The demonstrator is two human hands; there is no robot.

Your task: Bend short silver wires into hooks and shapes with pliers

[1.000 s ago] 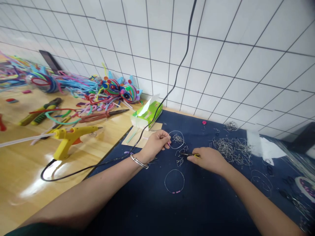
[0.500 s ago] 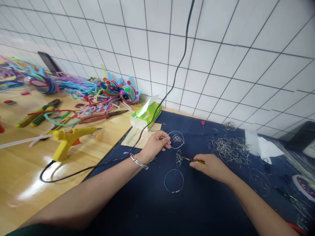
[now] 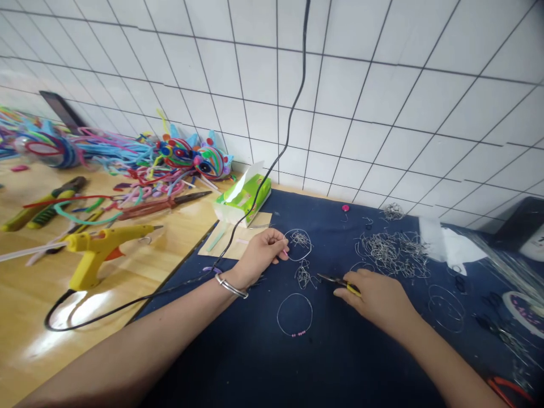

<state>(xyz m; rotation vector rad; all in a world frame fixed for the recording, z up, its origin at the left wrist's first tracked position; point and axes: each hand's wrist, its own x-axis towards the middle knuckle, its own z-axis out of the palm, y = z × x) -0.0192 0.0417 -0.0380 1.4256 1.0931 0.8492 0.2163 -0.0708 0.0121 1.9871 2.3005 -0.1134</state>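
My left hand (image 3: 267, 250) pinches a thin wire ring (image 3: 311, 246) near pink beads at its left side. Behind that ring, on the dark blue cloth (image 3: 238, 351), lies a small heap of bent wire pieces (image 3: 300, 240). Closed around the yellow handle of slim pliers (image 3: 338, 280) is my right hand (image 3: 376, 292). The pliers' tip points left, close to a second small heap of bent wires (image 3: 303, 276); a thin wire end seems to be at the tip. Nearer to me rests another wire ring (image 3: 311, 313), with several pink beads at its bottom.
A large wire pile (image 3: 393, 255) lies at the right. Left are a green tissue box (image 3: 244, 198), a yellow glue gun (image 3: 91, 255) and green-handled pliers (image 3: 55, 204). A black cord (image 3: 290, 124) hangs before the tiled wall. An orange handle (image 3: 510, 391) shows lower right.
My right hand has drawn the pliers slightly right, away from the small wire heap. My left hand still holds the ring. The whole view has shifted a little.
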